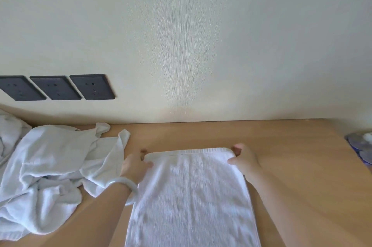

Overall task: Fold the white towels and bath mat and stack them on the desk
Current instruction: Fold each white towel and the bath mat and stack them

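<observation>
White towel [191, 196] is lying flat on the counter [291, 166], pretty much dead centre, running from the near edge of the shot up toward the wall [201, 35]. Its far hemmed edge sits between the two hands. The left hand [133, 168] is on the far left corner and the right hand [244, 161] is on the far right corner. On both sides the thumb lies on top of the cloth and the fingers [237, 149] curl round the edge, so each corner is pinched, not just touched. The picture's a bit blurry, so I can't tell how many layers are in each pinch.

There's a pale bangle [122, 183] on the left wrist, lying against the towel's left side. Just left of that is a crumpled heap of white towels [50, 166], spread over the counter and running out of frame. Three dark sockets [54, 87] are on the wall above the heap. Something purplish [360, 146] sits at the counter's right edge, too cut off to identify.
</observation>
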Motion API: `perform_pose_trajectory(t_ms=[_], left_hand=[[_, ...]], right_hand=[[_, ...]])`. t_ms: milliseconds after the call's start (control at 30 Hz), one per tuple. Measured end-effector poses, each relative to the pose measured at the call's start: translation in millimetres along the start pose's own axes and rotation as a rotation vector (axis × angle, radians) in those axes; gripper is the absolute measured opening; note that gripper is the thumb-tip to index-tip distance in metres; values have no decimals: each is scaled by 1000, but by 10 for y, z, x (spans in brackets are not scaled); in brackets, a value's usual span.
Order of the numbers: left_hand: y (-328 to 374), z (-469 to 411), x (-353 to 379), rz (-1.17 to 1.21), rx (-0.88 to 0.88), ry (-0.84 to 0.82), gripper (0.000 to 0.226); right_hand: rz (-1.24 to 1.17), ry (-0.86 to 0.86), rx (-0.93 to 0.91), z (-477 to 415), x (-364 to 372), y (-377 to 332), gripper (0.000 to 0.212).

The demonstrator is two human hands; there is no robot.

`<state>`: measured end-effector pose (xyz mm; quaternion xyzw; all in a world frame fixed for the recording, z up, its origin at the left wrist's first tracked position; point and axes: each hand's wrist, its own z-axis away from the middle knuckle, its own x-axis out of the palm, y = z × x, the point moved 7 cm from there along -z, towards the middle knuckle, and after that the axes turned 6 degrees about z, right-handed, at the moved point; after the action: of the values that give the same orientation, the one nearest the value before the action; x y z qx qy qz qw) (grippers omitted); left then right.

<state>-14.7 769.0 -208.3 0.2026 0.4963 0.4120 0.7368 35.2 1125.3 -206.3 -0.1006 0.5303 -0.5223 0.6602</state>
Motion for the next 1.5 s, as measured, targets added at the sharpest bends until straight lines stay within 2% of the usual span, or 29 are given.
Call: perform_pose_trajectory(t_ms=[100,200,267,333,400,433,467,533,600,700,767,800,867,967,1133,1200,1367,1500], left_hand=[[94,-36,-11,-44,70,36,19],[149,39,-56,-54,154,74,19],[149,120,-105,15,170,26,19],[164,246,-145,193,139,-138,17],[189,365,-178,465,73,-286,11],[191,404,-181,529,28,-318,14],[171,402,-159,525,-7,-331,16],[151,371,-82,448,-54,-316,19],[104,249,-51,306,-54,-213,26],[1,25,-39,4,24,-51,37],[43,14,-56,-155,111,63,30],[84,16,-42,-184,163,72,21],[143,-5,13,-180,227,12,7],[170,-45,39,-196,232,-99,7],[257,-4,-11,-269,259,-225,14],[278,34,-41,-286,283,-255,18],[290,38,-213,-264,325,-210,27],[374,98,-347,-275,403,-159,29]], right_hand=[[160,19,-114,-12,-49,-58,20],[236,101,-300,184,-153,-229,15],[165,75,-381,427,-268,-338,14],[-20,-158,-393,693,-360,-412,13],[-257,-439,-305,827,-346,-383,11],[-286,-481,-251,802,-315,-318,10],[-254,-452,-196,719,-273,-225,9],[-140,-279,-99,463,-172,-21,8],[-34,-108,-86,277,-87,75,15],[150,92,-202,165,-66,-10,19],[254,171,-300,127,-58,-124,15],[293,168,-345,91,-37,-182,13],[336,31,-385,-7,62,-254,12],[415,-216,-422,-108,157,-343,16],[496,-453,-457,-68,152,-412,34],[555,-468,-482,-49,130,-407,37],[684,-313,-528,-71,-61,-392,32],[647,-293,-531,5,-212,-402,30]])
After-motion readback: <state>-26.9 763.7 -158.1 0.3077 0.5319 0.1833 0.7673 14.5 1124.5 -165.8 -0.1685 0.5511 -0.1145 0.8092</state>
